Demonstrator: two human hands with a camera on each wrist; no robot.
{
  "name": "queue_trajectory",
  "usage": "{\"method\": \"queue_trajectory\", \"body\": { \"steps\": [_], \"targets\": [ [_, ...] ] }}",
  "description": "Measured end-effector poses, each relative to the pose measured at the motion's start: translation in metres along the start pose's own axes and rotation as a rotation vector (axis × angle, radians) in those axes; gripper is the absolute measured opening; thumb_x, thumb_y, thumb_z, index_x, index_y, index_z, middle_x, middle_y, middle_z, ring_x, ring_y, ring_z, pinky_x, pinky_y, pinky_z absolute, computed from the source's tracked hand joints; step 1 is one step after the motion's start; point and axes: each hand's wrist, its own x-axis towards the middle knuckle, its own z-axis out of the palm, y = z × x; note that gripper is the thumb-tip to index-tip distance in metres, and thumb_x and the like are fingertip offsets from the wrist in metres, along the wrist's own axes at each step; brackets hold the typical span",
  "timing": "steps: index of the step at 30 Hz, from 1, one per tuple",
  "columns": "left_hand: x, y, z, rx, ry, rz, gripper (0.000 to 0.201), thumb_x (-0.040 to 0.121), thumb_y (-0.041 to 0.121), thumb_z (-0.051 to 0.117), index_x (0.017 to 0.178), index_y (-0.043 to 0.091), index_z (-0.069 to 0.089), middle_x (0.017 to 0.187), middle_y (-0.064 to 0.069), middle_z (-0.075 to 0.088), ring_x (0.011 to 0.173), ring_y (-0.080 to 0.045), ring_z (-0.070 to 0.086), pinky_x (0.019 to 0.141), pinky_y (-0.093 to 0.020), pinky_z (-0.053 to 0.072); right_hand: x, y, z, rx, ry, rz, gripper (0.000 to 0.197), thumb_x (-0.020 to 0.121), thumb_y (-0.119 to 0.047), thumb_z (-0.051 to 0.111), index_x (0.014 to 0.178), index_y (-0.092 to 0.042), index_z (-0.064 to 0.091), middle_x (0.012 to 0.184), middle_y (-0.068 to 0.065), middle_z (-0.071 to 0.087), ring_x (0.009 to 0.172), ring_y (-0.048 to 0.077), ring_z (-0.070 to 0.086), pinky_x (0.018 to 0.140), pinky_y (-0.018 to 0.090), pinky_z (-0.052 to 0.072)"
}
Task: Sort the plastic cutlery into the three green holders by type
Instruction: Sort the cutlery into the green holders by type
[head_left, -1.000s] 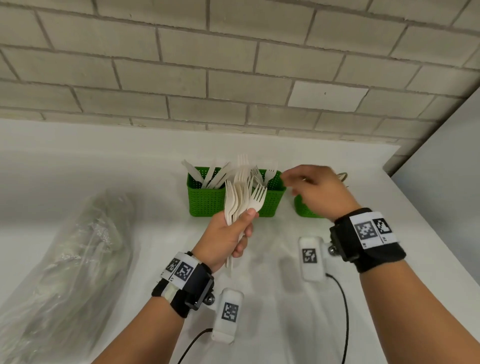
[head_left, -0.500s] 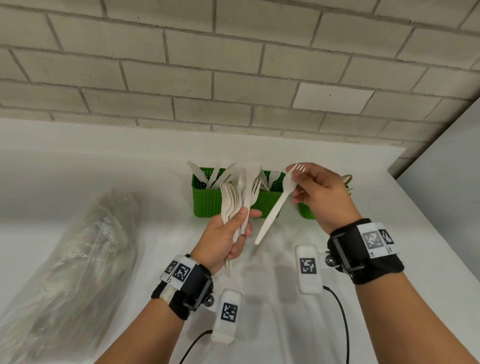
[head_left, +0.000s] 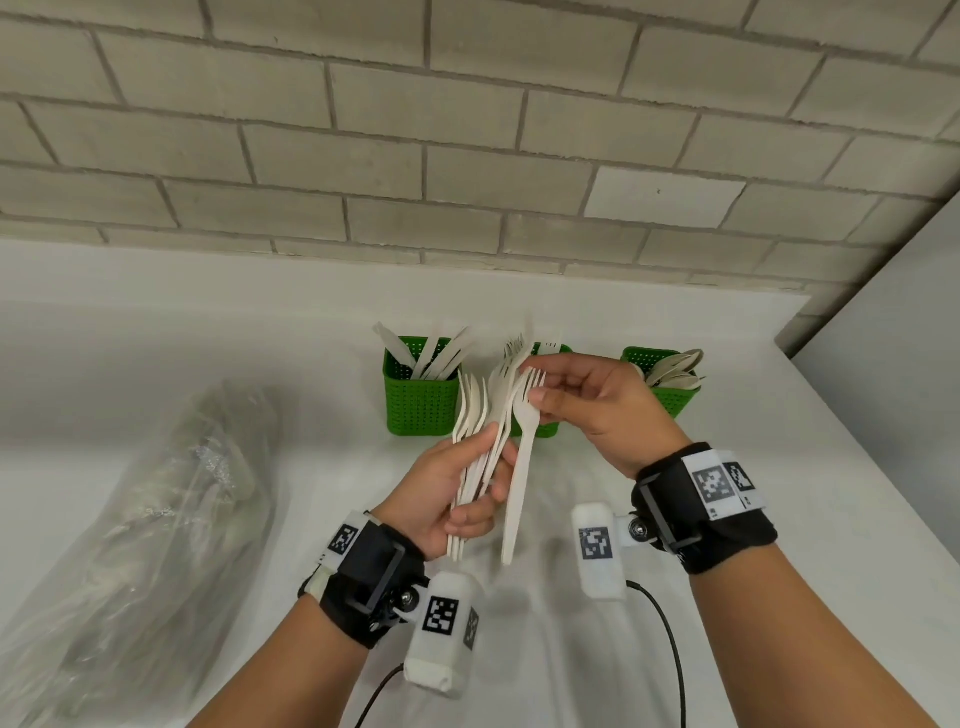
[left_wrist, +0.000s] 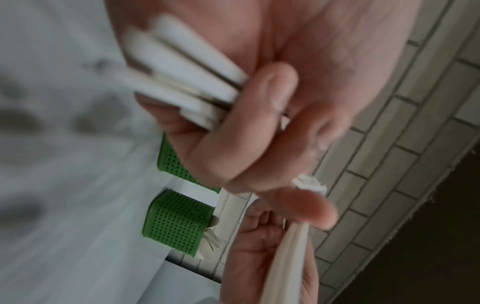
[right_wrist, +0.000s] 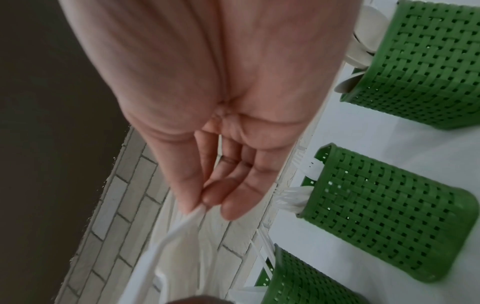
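**A:** Head view first, biggest things first: the white bench (head_left: 156, 322) runs to the brick wall, with a crumpled clear plastic bag (head_left: 135, 519) lying on its left. What moved?

**B:** The right hand (head_left: 597, 410). A second ago it reached toward the holders; half a second ago it held one fork out to the right, clear of the bunch. Now that single fork (head_left: 519, 467) hangs tines-up right beside the bunch, pinched near its head between thumb and fingertips.

**A:** And the left hand (head_left: 447, 493)?

**B:** Fingers curled round a bunch of forks (head_left: 480, 441) at mid-handle, tines up, above the bench's near middle. It has barely shifted.

**A:** So what does that mean for the sorting?

**B:** My guess is that forks are being drawn from the bunch one by one for the middle holder (head_left: 540, 428), which already has forks in it. The left holder (head_left: 418, 405) has what look like knives, the right holder (head_left: 670, 395) spoons. Plenty is still in hand.

**A:** Room to move?

**B:** The holders stand in a row at the far side, near each other but apart. The bench's right edge runs just beyond the right holder. Open bench lies between the hands and the row, though upright handles crowd the middle holder's mouth.
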Motion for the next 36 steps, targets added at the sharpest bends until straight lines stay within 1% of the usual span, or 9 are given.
{"method": "queue_trajectory", "body": {
  "steps": [5, 8, 16, 22, 26, 28, 30, 33, 36],
  "targets": [
    [0.0, -0.002, 0.0, -0.009, -0.011, -0.018, 0.033, 0.092, 0.036, 0.051, 0.079, 0.009, 0.064, 0.067, -0.007, 0.052, 0.03, -0.008, 0.036, 0.034, -0.01, 0.023, -0.002, -0.001, 0.0, 0.015, -0.035, -0.002, 0.015, 0.085, 0.009, 0.06, 0.099, 0.002, 0.063, 0.082, 0.006, 0.068, 0.075, 0.011, 0.065, 0.068, 0.022, 0.054],
    [0.004, -0.005, 0.003, 0.097, 0.07, 0.084, 0.029, 0.092, 0.035, 0.053, 0.081, 0.011, 0.065, 0.066, -0.005, 0.052, 0.035, -0.012, 0.04, 0.037, -0.017, 0.028, -0.001, -0.001, -0.001, -0.04, -0.028, 0.0, 0.011, 0.087, 0.006, 0.06, 0.094, -0.002, 0.064, 0.085, 0.01, 0.066, 0.079, 0.016, 0.063, 0.072, 0.024, 0.054],
    [0.011, -0.011, -0.007, 0.486, 0.297, 0.293, 0.031, 0.101, 0.027, 0.046, 0.099, 0.003, 0.065, 0.076, -0.008, 0.064, 0.046, -0.018, 0.052, 0.041, -0.025, 0.037, 0.006, -0.007, -0.018, -0.011, 0.269, -0.058, 0.012, 0.087, 0.005, 0.062, 0.091, -0.006, 0.064, 0.073, 0.004, 0.07, 0.068, 0.017, 0.066, 0.058, 0.021, 0.054],
    [0.01, -0.014, -0.001, 0.594, 0.215, 0.295, 0.027, 0.102, 0.022, 0.045, 0.094, 0.007, 0.066, 0.071, -0.007, 0.062, 0.038, -0.008, 0.035, 0.039, -0.018, 0.029, 0.008, -0.004, -0.018, -0.052, 0.386, -0.073, 0.01, 0.086, 0.002, 0.065, 0.094, -0.004, 0.064, 0.08, 0.01, 0.067, 0.073, 0.016, 0.064, 0.067, 0.023, 0.053],
    [0.011, -0.016, -0.006, 0.654, 0.153, 0.246, 0.035, 0.101, 0.025, 0.047, 0.093, -0.007, 0.06, 0.07, -0.021, 0.054, 0.038, -0.009, 0.034, 0.04, -0.018, 0.029, 0.007, -0.003, -0.012, 0.034, 0.346, -0.037, 0.012, 0.09, 0.004, 0.059, 0.091, -0.008, 0.06, 0.078, 0.006, 0.071, 0.08, 0.02, 0.068, 0.074, 0.035, 0.057],
    [0.01, -0.017, -0.008, 0.684, 0.155, 0.229, 0.041, 0.1, 0.029, 0.047, 0.091, -0.01, 0.056, 0.061, -0.019, 0.047, 0.037, -0.009, 0.035, 0.041, -0.018, 0.03, 0.006, -0.005, -0.009, 0.091, 0.329, -0.016, 0.016, 0.091, 0.005, 0.056, 0.091, -0.011, 0.057, 0.071, 0.0, 0.07, 0.076, 0.02, 0.068, 0.072, 0.04, 0.057],
    [0.012, -0.017, -0.008, 0.688, 0.178, 0.243, 0.039, 0.1, 0.03, 0.047, 0.094, -0.007, 0.058, 0.058, -0.021, 0.047, 0.037, -0.01, 0.035, 0.042, -0.019, 0.031, 0.006, -0.007, -0.009, 0.115, 0.362, -0.037, 0.018, 0.091, 0.006, 0.056, 0.092, -0.012, 0.055, 0.067, -0.003, 0.067, 0.072, 0.016, 0.067, 0.066, 0.037, 0.057],
    [0.015, -0.017, -0.012, 0.68, 0.229, 0.337, 0.031, 0.101, 0.027, 0.045, 0.107, 0.005, 0.067, 0.079, -0.018, 0.057, 0.04, -0.008, 0.039, 0.044, -0.017, 0.034, 0.006, -0.009, -0.014, 0.033, 0.436, -0.079, 0.019, 0.091, 0.003, 0.058, 0.094, -0.016, 0.058, 0.073, 0.003, 0.064, 0.068, 0.012, 0.066, 0.053, 0.025, 0.053],
    [0.018, -0.018, -0.017, 0.73, 0.27, 0.398, 0.024, 0.1, 0.03, 0.05, 0.111, 0.02, 0.068, 0.082, -0.006, 0.06, 0.057, -0.001, 0.05, 0.058, -0.011, 0.039, 0.006, -0.005, -0.016, -0.296, 0.44, -0.093, 0.015, 0.089, -0.002, 0.064, 0.096, -0.014, 0.062, 0.078, 0.006, 0.064, 0.068, 0.023, 0.068, 0.055, 0.034, 0.058]
  ]
}}
